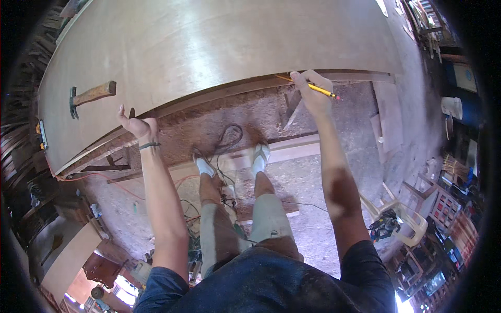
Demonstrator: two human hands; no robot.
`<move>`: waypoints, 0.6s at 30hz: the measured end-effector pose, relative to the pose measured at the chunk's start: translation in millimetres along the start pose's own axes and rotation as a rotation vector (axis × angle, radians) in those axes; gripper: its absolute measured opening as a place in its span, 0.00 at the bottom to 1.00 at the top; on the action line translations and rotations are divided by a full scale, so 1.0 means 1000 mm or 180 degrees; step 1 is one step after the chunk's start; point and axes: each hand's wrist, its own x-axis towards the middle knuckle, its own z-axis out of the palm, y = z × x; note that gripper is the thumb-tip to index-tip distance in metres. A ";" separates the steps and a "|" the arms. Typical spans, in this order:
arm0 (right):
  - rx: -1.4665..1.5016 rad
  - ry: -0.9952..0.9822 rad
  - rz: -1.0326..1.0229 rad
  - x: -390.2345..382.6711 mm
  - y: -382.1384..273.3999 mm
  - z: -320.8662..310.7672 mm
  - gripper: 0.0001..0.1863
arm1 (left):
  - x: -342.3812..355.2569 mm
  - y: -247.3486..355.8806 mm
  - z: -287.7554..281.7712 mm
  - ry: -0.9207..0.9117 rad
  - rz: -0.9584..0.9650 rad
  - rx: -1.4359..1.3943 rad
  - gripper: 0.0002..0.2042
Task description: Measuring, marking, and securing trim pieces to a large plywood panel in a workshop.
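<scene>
My right hand (312, 89) is closed on a yellow pencil (326, 92), held at the front edge of a large plywood sheet (224, 36) that lies on a wooden frame (378, 76). My left hand (140, 126) is at the same edge to the left, thumb raised and other fingers curled, with a small dark thing I cannot make out beside them. Above it on the sheet lies a hammer (94, 94) with a wooden handle. A yellow-and-black tool (42, 134) sits at the sheet's left end.
Loose cables (229, 136) and boards (292, 145) lie on the floor around my feet. A plastic chair (412, 229) holding a dark tool stands at lower right. Stacked wood (21, 135) lines the left side; furniture and clutter line the right.
</scene>
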 end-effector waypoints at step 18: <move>0.0157 0.0044 0.0038 0.000 -0.005 0.001 0.15 | -0.005 0.001 0.009 0.0050 -0.0063 0.0032 0.26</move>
